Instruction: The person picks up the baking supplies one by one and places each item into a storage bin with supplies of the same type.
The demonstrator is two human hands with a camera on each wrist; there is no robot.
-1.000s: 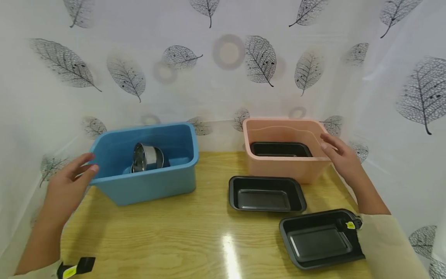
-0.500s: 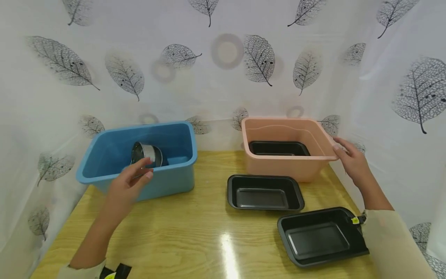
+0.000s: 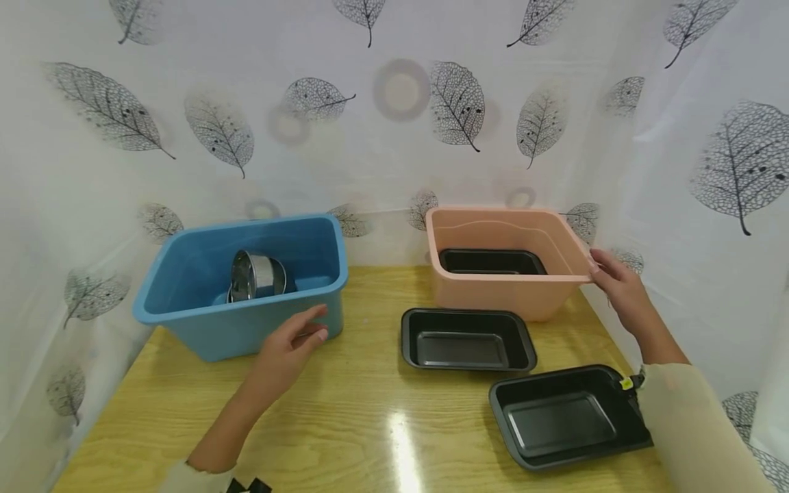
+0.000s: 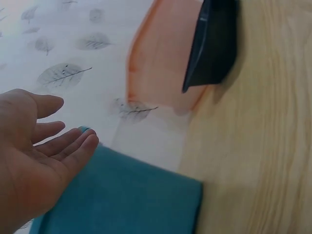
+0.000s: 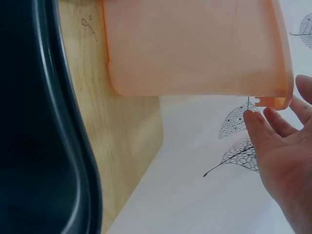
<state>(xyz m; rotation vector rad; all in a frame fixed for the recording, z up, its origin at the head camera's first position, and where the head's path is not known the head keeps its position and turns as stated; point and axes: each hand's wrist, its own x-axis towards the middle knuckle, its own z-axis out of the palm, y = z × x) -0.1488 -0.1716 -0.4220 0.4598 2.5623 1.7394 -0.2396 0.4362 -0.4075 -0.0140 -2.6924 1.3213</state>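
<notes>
In the head view my left hand (image 3: 288,352) is in front of the blue bin (image 3: 240,329), near its right end. Its fingers are loosely extended and hold nothing, as the left wrist view also shows. Inside that bin, shiny round metal pans (image 3: 254,277) lean on their sides. My right hand (image 3: 622,291) is at the right rim of the peach bin (image 3: 493,294). Its fingertips sit by the rim, fingers fairly straight; firm contact cannot be told. A black loaf pan (image 3: 493,261) lies inside the peach bin.
On the wooden table (image 3: 345,424), one black loaf pan (image 3: 465,349) stands before the peach bin. Another black pan (image 3: 561,418) is nearer, partly covered by the right sleeve (image 3: 690,418). A leaf-patterned sheet (image 3: 394,164) hangs behind and at the sides.
My left hand has swept rightward from the blue bin's left rim, past its front, to near its right end. My right hand has shifted outward along the peach bin's right side.
</notes>
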